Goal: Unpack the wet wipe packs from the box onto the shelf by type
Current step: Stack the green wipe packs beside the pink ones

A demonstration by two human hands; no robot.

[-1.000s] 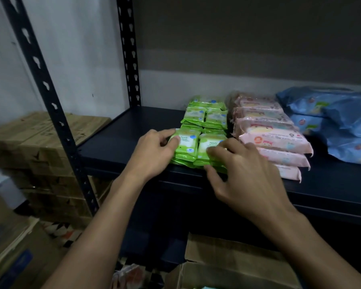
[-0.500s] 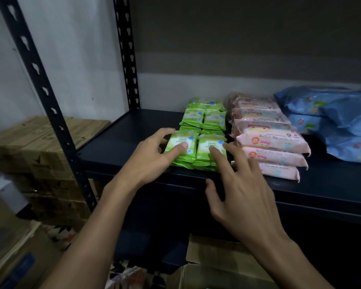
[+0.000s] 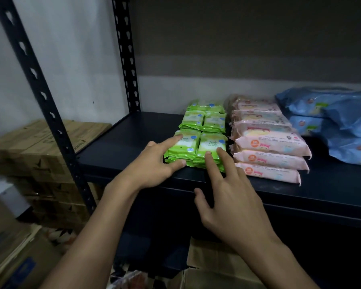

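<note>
2 bare hands reach to the front edge of the dark blue metal shelf at the centre of the frame. The left hand lies with its fingers spread: the forefinger rests straight on top of the left front stack of small green plastic wet wipe packs, and the thumb touches the bottom front edge of that stack. The right hand is also spread, its straight fingertips pressing on the front of the right green stack; the thumb hangs free below the shelf lip. Neither hand pinches or curls round a pack.

The green packs sit in 2 columns running toward the back wall, with more green packs behind the front pair. Just right of them is a row of long pink wet wipe packs, overlapping one another from back to front. Further right, at the frame's right edge, lie crumpled blue wet wipe packs; how many there are is hard to tell in the dim light.

At the bottom centre of the frame, under the shelf, shows an open brown cardboard box. Stacked brown cartons stand at the left, behind the perforated black shelf upright.
</note>
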